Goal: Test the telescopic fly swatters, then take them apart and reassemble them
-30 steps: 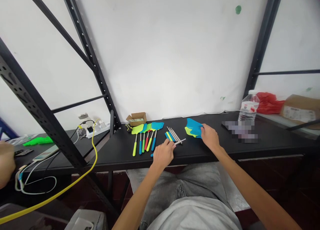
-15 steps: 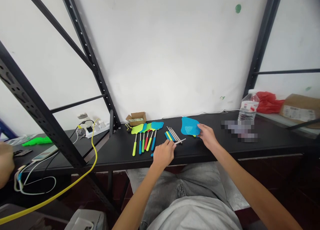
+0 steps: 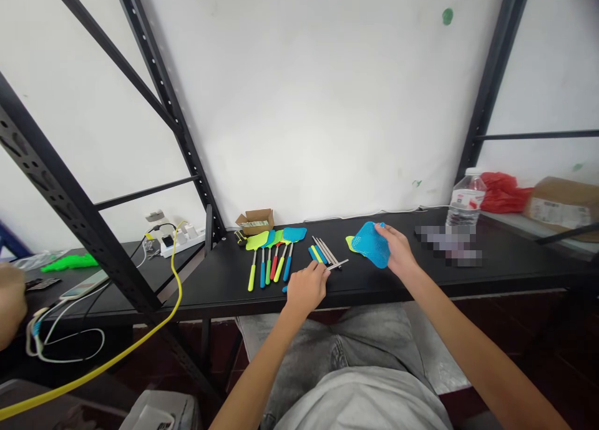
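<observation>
My left hand [image 3: 306,286] is closed around a fly swatter handle; its metal rod [image 3: 337,264] sticks out to the right, and a bit of blue grip shows at the other side. Between the fingers of my right hand [image 3: 395,246] is a blue fly swatter head [image 3: 372,246], tilted above the table and apart from the rod. Behind it a yellow-green swatter head [image 3: 353,245] lies partly hidden. Just beyond my left hand lie loose coloured grips [image 3: 317,253] and several bare metal rods [image 3: 326,250]. Several assembled fly swatters [image 3: 276,261] rest in a row to the left.
A small open cardboard box [image 3: 255,221] stands by the wall. To the right are a water bottle [image 3: 465,199], a blurred patch [image 3: 447,243] and a red bag [image 3: 500,191]. Leftward, a yellow cable [image 3: 176,274] crosses the shelf post, and another person's hand [image 3: 10,305] shows.
My right hand has moved slightly right with the blue swatter head and turned it, uncovering more of the yellow-green head. My left hand has stayed in place.
</observation>
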A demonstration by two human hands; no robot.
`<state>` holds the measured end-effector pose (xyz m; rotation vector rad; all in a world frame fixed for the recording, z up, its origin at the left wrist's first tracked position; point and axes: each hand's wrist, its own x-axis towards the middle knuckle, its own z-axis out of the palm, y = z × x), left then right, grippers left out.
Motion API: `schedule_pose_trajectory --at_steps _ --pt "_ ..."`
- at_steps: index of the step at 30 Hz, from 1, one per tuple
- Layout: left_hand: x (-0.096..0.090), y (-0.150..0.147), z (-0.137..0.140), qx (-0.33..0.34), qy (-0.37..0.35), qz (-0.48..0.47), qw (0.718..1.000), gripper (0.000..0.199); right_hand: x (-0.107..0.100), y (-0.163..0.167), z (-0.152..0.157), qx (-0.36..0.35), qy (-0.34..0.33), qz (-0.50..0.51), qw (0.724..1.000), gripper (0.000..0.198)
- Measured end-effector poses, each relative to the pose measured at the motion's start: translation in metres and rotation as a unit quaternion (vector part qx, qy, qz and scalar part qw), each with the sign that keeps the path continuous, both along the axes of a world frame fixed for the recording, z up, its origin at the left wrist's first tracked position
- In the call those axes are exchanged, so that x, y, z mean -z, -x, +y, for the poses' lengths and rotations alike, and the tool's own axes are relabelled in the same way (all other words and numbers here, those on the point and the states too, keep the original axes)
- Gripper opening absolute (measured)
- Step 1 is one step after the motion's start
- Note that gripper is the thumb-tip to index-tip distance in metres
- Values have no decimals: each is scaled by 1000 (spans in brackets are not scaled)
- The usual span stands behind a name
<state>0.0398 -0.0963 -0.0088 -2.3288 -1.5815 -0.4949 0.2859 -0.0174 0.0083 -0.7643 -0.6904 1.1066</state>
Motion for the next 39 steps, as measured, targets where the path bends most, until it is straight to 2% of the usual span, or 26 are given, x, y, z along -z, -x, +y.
schedule_pose_trajectory --at_steps 2,4,7,10,17,21,23,25,30,34,39 --pt "0 0 0 -2 5 -3 1000 36 1 -2 0 43 -14 -76 996 42" --pt "0 -1 -1 -4 9 -5 1000 35 1 -3 -1 89 -49 -194 976 41" --pt "-1 -1 -2 -6 10 -8 1000 35 4 -3 -4 120 -101 -395 905 35" --pt "-1 -1 -2 -4 13 -9 1000 35 9 0 -4 106 -104 -523 839 39" --pt "-1 0 -2 -3 8 -8 1000 36 10 -7 -3 19 -141 -615 775 58" --pt "0 0 -1 0 7 -6 1000 36 0 -20 -9 -35 -114 -658 743 66" --pt "0 0 -1 3 6 -6 1000 36 -7 -26 -12 -33 -112 -664 738 64" --pt "0 0 -1 2 5 -6 1000 37 -14 -31 -15 -21 -123 -654 746 61" --pt "0 0 -1 -1 5 -8 1000 35 -28 -43 -20 26 -115 -598 792 58" --pt "1 0 -1 0 6 -11 1000 36 -29 -43 -19 18 -112 -566 817 57" --pt "0 -1 -2 -6 13 -12 1000 37 -26 -39 -16 15 -131 -557 820 47"
